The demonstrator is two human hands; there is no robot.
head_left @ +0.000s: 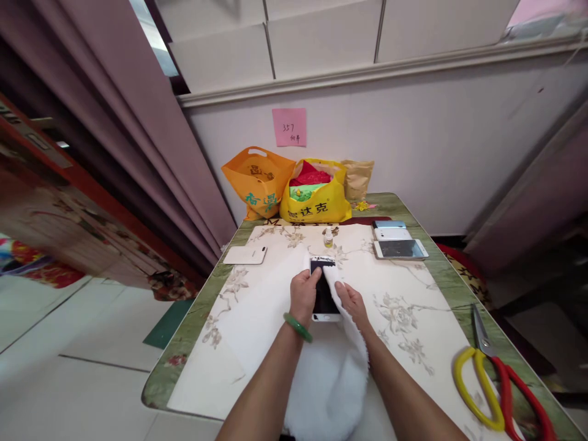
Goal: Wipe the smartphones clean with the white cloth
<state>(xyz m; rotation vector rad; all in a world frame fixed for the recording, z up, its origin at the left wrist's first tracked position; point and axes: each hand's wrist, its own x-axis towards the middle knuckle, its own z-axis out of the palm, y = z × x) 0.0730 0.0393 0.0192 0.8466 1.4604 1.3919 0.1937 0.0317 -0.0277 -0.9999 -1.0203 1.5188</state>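
Observation:
A white-framed smartphone (325, 297) with a dark screen is held above the middle of the table, its screen facing up. My left hand (304, 295), a green bangle at the wrist, grips the phone's left edge with the thumb lying on the screen. My right hand (353, 303) is closed on a white fluffy cloth (328, 380) at the phone's right edge. The cloth covers part of the screen's right side and hangs down toward me. Just beyond the phone stands a small bottle (328, 237) with a white cap and yellowish label.
A white phone (245, 255) lies face down at the left. Several phones, one a white-framed phone (400, 248), lie at the right. Scissors (482, 355) with yellow and red handles rest at the right edge. Orange (260, 180) and yellow bags (316, 208) stand against the wall.

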